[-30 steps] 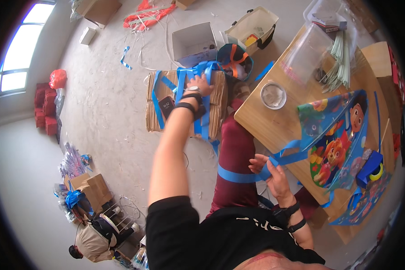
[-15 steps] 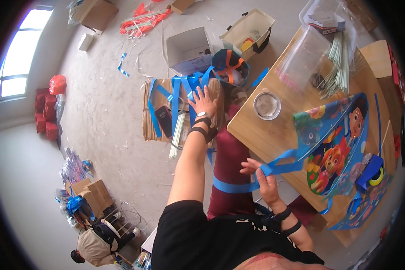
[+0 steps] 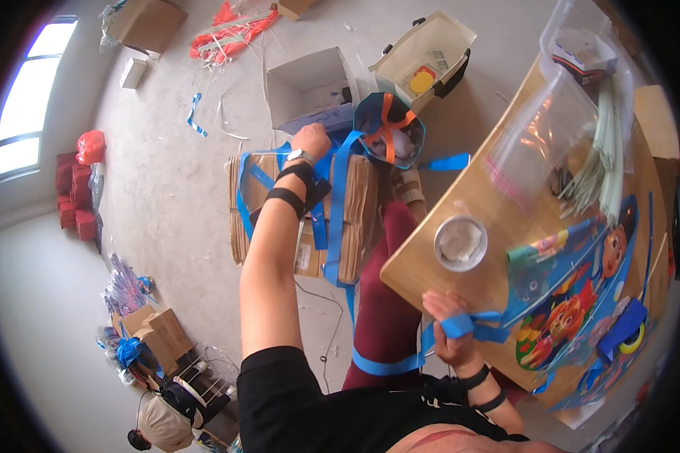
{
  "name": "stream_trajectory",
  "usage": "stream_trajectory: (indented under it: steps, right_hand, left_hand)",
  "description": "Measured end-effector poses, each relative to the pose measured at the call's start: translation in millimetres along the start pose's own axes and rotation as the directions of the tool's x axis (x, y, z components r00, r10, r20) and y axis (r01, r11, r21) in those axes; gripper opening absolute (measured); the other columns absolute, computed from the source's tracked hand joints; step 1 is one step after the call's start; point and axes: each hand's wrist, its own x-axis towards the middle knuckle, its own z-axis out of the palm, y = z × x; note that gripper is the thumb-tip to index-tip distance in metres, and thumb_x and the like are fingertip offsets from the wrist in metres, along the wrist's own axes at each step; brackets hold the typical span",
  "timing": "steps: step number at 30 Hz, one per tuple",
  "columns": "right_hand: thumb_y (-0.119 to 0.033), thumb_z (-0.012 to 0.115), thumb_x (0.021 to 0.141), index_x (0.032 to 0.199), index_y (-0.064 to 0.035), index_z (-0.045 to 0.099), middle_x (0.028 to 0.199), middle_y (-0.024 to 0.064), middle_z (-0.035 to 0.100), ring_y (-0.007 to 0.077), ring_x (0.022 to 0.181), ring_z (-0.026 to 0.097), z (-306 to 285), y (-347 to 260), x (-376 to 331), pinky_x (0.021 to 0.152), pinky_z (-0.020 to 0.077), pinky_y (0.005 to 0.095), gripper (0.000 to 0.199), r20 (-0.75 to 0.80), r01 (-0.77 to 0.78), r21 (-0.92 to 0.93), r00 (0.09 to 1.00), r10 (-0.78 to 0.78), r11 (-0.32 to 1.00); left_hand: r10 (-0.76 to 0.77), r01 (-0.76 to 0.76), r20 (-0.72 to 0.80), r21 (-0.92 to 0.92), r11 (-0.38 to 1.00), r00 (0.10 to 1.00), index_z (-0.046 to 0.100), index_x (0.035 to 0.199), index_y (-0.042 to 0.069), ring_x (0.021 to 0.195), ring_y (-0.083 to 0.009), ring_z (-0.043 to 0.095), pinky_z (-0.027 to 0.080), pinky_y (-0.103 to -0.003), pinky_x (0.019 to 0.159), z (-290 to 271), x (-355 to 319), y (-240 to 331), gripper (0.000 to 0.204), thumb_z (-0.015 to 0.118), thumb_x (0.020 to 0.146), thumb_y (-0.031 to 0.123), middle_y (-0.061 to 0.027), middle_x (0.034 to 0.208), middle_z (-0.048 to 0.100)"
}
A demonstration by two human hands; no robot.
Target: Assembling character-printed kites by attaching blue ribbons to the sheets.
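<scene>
So the left hand (image 3: 310, 140) is stretched way out over the floor, down to a stack of flattened brown cardboard (image 3: 355, 219) that's wrapped with blue ribbon (image 3: 335, 204). The grip there looks curled into a loose fist right at the far edge of the stack, where the ribbon strands meet, though whether a strand is actually pinched can't be told from this angle. The right hand (image 3: 452, 332) is kept at the near edge of the wooden tabletop (image 3: 499, 291), and its grip is pressed together on another blue ribbon strip (image 3: 468, 326), which loops down past the dark red trouser leg (image 3: 381, 302). A round clear container (image 3: 460, 242) is seen on the tabletop just beyond that hand, and a colourful cartoon-printed sheet (image 3: 574, 302) is spread toward the right edge. A big clear plastic bag (image 3: 551, 128) with pale sticks is parked at the far corner. On the floor past the cardboard, a blue bag with orange straps (image 3: 390, 130) and an open white box (image 3: 310, 87) are sitting.
</scene>
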Motion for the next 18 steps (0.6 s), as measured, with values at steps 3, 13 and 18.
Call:
stream_trajectory:
  steps: [3, 13, 18]
  right_hand:
    - [-0.013, 0.048, 0.098, 0.124, -0.0078, 0.063, 0.124, 0.0097, 0.068, 0.0262, 0.118, 0.062, -1.1, 2.5, -0.4, 0.107, 0.0403, 0.0443, 0.030, 0.059, -0.026, 0.013, 0.998, 0.025, 1.000]
    - [-0.016, 0.053, 0.096, 0.117, -0.0135, 0.066, 0.123, 0.0037, 0.070, 0.0188, 0.116, 0.064, -8.7, 10.4, 4.5, 0.103, 0.0396, 0.0358, 0.026, 0.188, -0.048, 0.062, 0.982, 0.035, 0.997]
    - [-0.013, 0.064, 0.089, 0.115, -0.0156, 0.066, 0.122, -0.0002, 0.071, 0.0153, 0.116, 0.064, -11.1, 17.2, 2.3, 0.102, 0.0403, 0.0337, 0.026, 0.253, -0.013, -0.010, 0.967, 0.015, 1.000]
  left_hand:
    - [0.059, -0.062, 0.204, 0.009, 0.998, 0.977, 0.074, 0.103, 0.003, 0.110, -0.0392, 0.066, 0.053, -0.047, 0.096, 29.3, 44.8, -24.9, 0.030, 0.054, 0.086, 0.017, -0.0227, 0.112, 0.070]
    - [0.085, -0.202, 0.638, 0.112, 0.973, 0.765, 0.066, 0.129, 0.008, 0.128, -0.0342, 0.057, 0.045, -0.044, 0.107, 86.7, 112.0, -16.4, 0.054, 0.065, 0.085, 0.039, -0.0199, 0.134, 0.061]
    - [0.032, -0.343, 0.774, 0.242, 0.908, 0.632, 0.070, 0.122, 0.007, 0.125, -0.0319, 0.059, 0.045, -0.043, 0.104, 64.1, 126.5, 27.6, 0.057, 0.055, 0.089, 0.051, -0.0194, 0.131, 0.064]
